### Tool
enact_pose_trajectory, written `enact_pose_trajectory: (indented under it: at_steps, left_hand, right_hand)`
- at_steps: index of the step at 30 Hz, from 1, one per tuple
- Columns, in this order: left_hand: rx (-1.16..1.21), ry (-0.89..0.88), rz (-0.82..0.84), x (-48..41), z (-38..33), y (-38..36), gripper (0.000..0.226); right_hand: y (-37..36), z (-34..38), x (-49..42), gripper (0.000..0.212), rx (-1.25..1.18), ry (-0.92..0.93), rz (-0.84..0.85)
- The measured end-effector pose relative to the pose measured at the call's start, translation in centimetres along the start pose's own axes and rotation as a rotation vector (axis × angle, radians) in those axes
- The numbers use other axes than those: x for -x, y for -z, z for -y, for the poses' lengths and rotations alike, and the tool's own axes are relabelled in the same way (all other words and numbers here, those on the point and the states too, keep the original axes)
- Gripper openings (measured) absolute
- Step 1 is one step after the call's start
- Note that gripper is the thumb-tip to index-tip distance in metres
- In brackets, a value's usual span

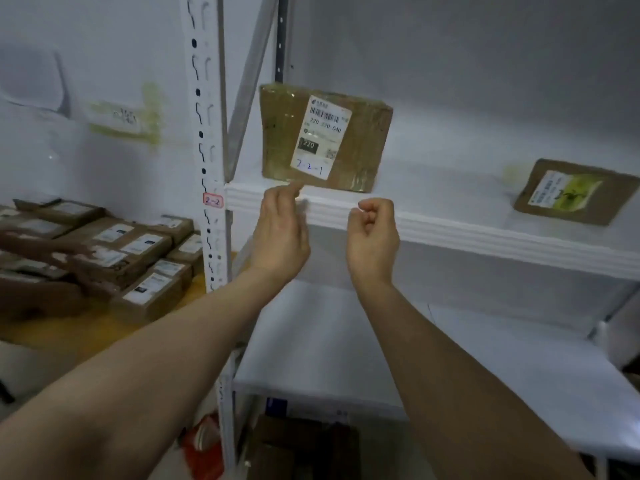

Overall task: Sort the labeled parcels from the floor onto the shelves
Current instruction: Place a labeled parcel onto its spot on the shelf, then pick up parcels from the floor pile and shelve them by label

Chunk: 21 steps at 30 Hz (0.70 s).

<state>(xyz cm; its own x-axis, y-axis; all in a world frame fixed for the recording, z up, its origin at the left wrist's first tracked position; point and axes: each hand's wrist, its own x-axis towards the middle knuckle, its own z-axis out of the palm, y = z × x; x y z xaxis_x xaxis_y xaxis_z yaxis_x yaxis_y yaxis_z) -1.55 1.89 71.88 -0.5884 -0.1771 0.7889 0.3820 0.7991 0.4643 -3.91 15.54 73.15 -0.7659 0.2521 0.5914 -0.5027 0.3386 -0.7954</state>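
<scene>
Rear wall (104, 168) was white, with a yellowish stain (121, 124). A slotted white upright (209, 150), bearing a tag (212, 201) marked "2-2", and a grey diagonal brace (249, 81) carried white shelves (450, 233). The floor (86, 327) at lower left showed yellow. Lighting was dim.

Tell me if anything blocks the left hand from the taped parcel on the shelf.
Nothing visible does. The left hand is right at the lower edge of the taped parcel, at the shelf lip; the other parcel lies well off to the right.
</scene>
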Motion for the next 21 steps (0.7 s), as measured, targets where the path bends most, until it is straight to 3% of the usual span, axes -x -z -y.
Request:
enact_pose_trajectory:
  at_steps: [3, 10, 15, 21]
  left_hand:
    - [-0.012, -0.026, 0.182, 4.8, 1.0, 0.1, 0.033]
    - [-0.032, 0.288, 0.665, 19.7, 6.8, 0.0, 0.021]
    - [-0.055, 0.522, 0.911, 28.8, 10.3, 0.2, 0.012]
    - [-0.072, 0.848, 1.058, 37.3, 13.3, -0.7, 0.023]
  right_hand:
    - [0.2, -1.6, 4.5, 0.009, 0.031, -0.034, 0.078]
    - [0.5, -8.6, 17.6, 0.033, 0.193, -0.450, 0.420]
    - [0.8, -15.4, 26.5, 0.025, 0.271, -0.785, 0.611]
    - [1.3, -22.4, 33.1, 0.018, 0.362, -1.097, 0.862]
